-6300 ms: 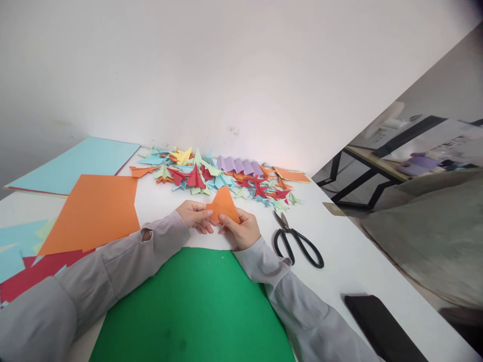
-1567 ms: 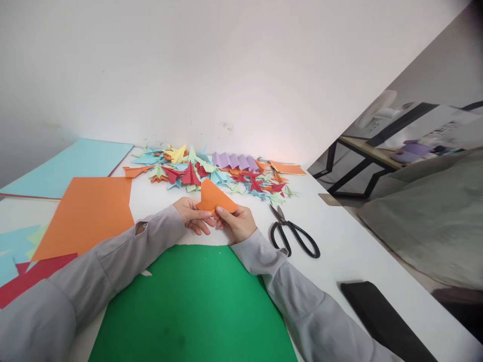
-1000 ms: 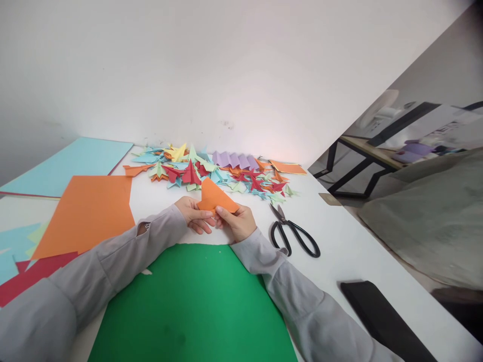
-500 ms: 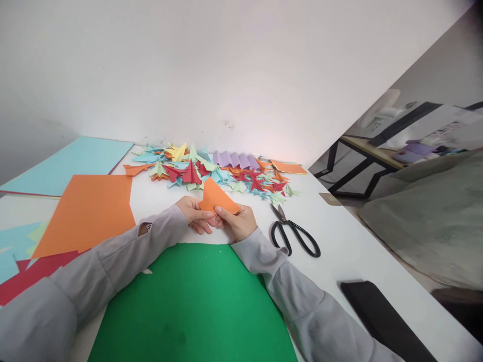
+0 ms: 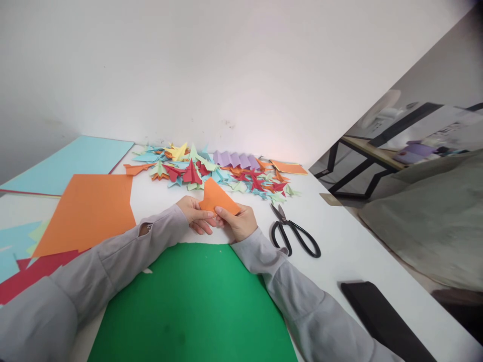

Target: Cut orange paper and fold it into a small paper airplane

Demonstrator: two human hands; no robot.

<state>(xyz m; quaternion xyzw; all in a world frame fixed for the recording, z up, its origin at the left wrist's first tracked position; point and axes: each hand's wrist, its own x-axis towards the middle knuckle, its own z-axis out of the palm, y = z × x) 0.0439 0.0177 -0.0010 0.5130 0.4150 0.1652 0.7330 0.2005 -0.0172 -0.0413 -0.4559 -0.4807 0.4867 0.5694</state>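
A small folded piece of orange paper [image 5: 217, 195] is held up between my two hands, its pointed corner upward. My left hand [image 5: 193, 213] pinches its lower left corner between thumb and fingers. My right hand [image 5: 240, 221] grips the lower right side, the thumb pressed on the front face. Behind the paper lies a heap of small folded paper shapes [image 5: 191, 173] in red, green, blue, yellow and orange. Below my hands is a green sheet [image 5: 196, 301]. Black-handled scissors [image 5: 290, 229] lie to the right of my right hand, blades slightly apart.
At the left lie a large orange sheet [image 5: 90, 211], light blue sheets [image 5: 75, 163] and red paper [image 5: 37, 274]. A purple pleated strip [image 5: 236, 161] and a small orange stack [image 5: 290, 167] sit along the wall. A black flat object [image 5: 381, 317] rests near the right table edge.
Since the earliest frame the orange paper has been turned or refolded, its outline now wider and leaning left. Over the last second my hands and the paper barely move.
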